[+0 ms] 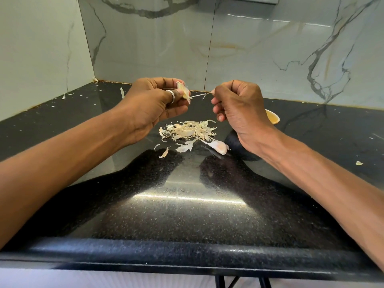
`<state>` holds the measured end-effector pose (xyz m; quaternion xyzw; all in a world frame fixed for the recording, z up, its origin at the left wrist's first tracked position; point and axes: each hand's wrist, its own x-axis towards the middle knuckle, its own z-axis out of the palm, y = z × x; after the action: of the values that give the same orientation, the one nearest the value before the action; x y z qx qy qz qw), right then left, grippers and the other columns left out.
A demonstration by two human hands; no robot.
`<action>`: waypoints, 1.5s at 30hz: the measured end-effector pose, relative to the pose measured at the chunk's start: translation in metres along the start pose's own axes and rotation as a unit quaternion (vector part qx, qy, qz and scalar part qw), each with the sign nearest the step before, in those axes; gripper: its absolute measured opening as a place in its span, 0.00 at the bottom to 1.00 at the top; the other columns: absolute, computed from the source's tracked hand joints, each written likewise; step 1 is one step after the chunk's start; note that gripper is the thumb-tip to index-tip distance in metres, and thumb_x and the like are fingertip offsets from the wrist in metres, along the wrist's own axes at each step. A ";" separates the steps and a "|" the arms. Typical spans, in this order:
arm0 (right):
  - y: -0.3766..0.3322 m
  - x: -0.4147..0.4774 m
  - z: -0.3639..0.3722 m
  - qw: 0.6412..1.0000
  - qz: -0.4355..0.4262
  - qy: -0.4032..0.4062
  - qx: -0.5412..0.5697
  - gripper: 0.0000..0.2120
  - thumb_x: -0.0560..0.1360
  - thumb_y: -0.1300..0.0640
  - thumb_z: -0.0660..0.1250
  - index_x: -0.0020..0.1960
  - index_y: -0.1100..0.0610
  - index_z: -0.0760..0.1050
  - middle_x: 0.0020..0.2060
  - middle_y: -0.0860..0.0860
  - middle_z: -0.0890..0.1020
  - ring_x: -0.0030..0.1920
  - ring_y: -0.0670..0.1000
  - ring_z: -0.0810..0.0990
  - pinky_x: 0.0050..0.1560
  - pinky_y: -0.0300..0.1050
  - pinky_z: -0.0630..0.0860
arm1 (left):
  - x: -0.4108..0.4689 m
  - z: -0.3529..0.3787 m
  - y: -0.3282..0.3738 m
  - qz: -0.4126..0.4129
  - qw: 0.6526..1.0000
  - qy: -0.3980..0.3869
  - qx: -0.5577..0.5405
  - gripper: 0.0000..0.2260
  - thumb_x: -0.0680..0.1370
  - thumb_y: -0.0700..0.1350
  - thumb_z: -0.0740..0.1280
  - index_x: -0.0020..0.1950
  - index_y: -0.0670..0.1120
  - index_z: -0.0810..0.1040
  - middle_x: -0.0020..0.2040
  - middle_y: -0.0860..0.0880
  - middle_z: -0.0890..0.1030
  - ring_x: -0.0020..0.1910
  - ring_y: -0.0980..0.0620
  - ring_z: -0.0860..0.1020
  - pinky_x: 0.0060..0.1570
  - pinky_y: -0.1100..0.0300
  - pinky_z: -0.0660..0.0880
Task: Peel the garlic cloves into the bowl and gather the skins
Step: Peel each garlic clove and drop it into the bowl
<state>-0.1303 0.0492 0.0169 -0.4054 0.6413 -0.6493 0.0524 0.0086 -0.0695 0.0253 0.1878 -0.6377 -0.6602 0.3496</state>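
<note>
My left hand (153, 100) holds a garlic clove (184, 91) between thumb and fingers, above the black counter. My right hand (239, 109) pinches a thin strip of skin (202, 95) that stretches from the clove to its fingertips. Below the hands lies a pile of garlic skins (188, 129). An unpeeled clove (217, 146) lies just in front of the pile, to its right. The bowl (272, 117), dark outside and yellow inside, stands behind my right hand, which hides most of it.
The black granite counter (187, 204) meets marble wall tiles at the back and left. Loose skin scraps lie near the back left corner (64, 96) and one at the right (358, 162). The counter's rounded front edge (187, 254) runs along the bottom.
</note>
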 end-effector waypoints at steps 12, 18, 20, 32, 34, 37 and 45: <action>0.001 -0.009 0.004 0.983 -0.086 -0.097 -0.130 0.10 0.76 0.44 0.74 0.45 0.51 0.85 0.38 0.52 0.86 0.44 0.57 0.85 0.38 0.51 0.79 | 0.000 0.000 -0.004 0.011 0.999 -0.045 0.027 0.07 0.80 0.34 0.67 0.55 0.42 0.81 0.50 0.43 0.86 0.49 0.50 0.85 0.50 0.58 0.82; 0.006 -0.003 0.004 0.976 -0.093 -0.097 -0.174 0.04 0.80 0.56 0.71 0.45 0.51 0.82 0.37 0.48 0.85 0.37 0.44 0.84 0.36 0.37 0.77 | 0.001 0.000 -0.006 0.001 0.998 -0.049 0.043 0.08 0.80 0.32 0.67 0.57 0.40 0.81 0.52 0.40 0.84 0.46 0.51 0.84 0.45 0.61 0.82; 0.005 0.000 0.003 0.977 -0.084 -0.091 -0.173 0.05 0.81 0.57 0.69 0.46 0.51 0.80 0.37 0.46 0.84 0.36 0.41 0.82 0.37 0.35 0.76 | 0.001 0.000 -0.005 -0.001 0.998 -0.054 0.045 0.09 0.80 0.32 0.66 0.58 0.39 0.81 0.52 0.41 0.84 0.46 0.51 0.84 0.45 0.61 0.82; 0.006 0.006 -0.001 0.976 -0.108 -0.011 -0.189 0.13 0.83 0.59 0.65 0.43 0.46 0.76 0.36 0.44 0.82 0.37 0.44 0.81 0.44 0.52 0.83 | -0.004 0.002 -0.004 -0.015 0.991 -0.106 0.075 0.09 0.81 0.32 0.64 0.57 0.40 0.81 0.52 0.43 0.86 0.51 0.49 0.85 0.47 0.61 0.82; 0.005 0.008 -0.002 0.977 -0.105 0.012 -0.187 0.12 0.83 0.59 0.64 0.43 0.46 0.76 0.36 0.44 0.81 0.38 0.46 0.82 0.45 0.57 0.83 | -0.004 0.002 -0.004 -0.020 0.991 -0.108 0.077 0.09 0.81 0.32 0.64 0.57 0.40 0.81 0.52 0.42 0.86 0.50 0.49 0.85 0.48 0.60 0.82; 0.004 0.010 -0.005 0.978 -0.102 0.044 -0.177 0.12 0.83 0.57 0.64 0.42 0.45 0.76 0.35 0.43 0.81 0.37 0.47 0.82 0.45 0.60 0.82 | -0.004 0.001 -0.004 -0.025 0.992 -0.103 0.072 0.08 0.82 0.33 0.63 0.55 0.41 0.81 0.51 0.42 0.86 0.49 0.50 0.85 0.48 0.59 0.83; 0.008 0.001 0.000 0.957 -0.146 -0.033 -0.248 0.05 0.81 0.58 0.68 0.49 0.53 0.83 0.40 0.43 0.83 0.40 0.40 0.81 0.45 0.37 0.80 | -0.003 0.001 -0.005 -0.023 0.993 -0.090 0.070 0.08 0.81 0.33 0.64 0.56 0.41 0.80 0.49 0.43 0.86 0.48 0.51 0.85 0.46 0.61 0.82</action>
<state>-0.1345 0.0477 0.0101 -0.5158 0.7139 -0.4571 -0.1235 0.0090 -0.0670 0.0197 0.1661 -0.7070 -0.6359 0.2612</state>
